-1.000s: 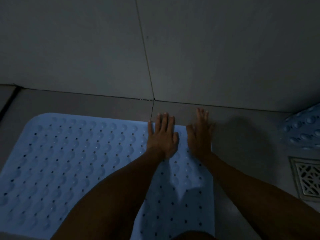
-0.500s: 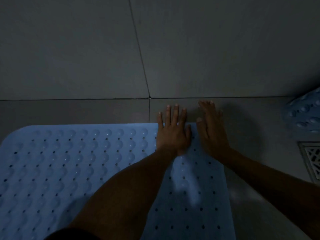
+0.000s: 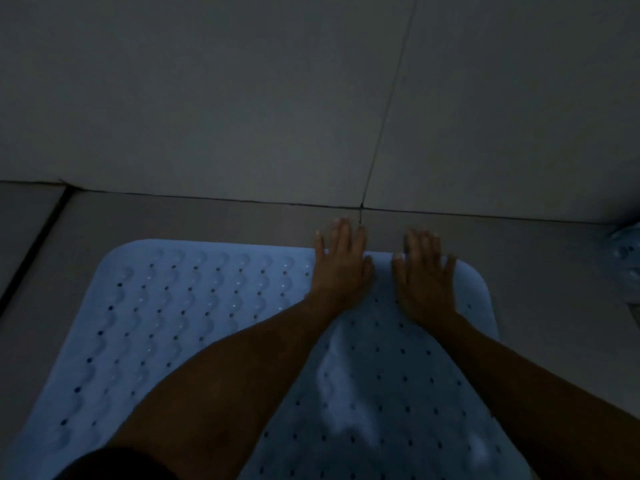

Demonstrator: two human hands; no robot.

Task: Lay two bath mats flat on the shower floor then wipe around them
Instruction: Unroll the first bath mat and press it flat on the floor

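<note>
Pale blue perforated rubber bath mat (image 3: pixel 180 327) lies flat on the grey tiled shower floor (image 3: pixel 207 220), its far edge near the grey tiled wall (image 3: pixel 242 98) with a strip of floor between. Left hand (image 3: pixel 341 268) and right hand (image 3: pixel 424 275) rest flat on the mat's far right part, side by side, apart; fingertips of both overhang the far edge onto the floor. Second pale blue dimpled mat (image 3: pixel 628 251) sits at the right frame edge, well apart from the first.

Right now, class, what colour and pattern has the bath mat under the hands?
Pale blue bath mat, with rows of small holes and raised bumps; head view.
</note>
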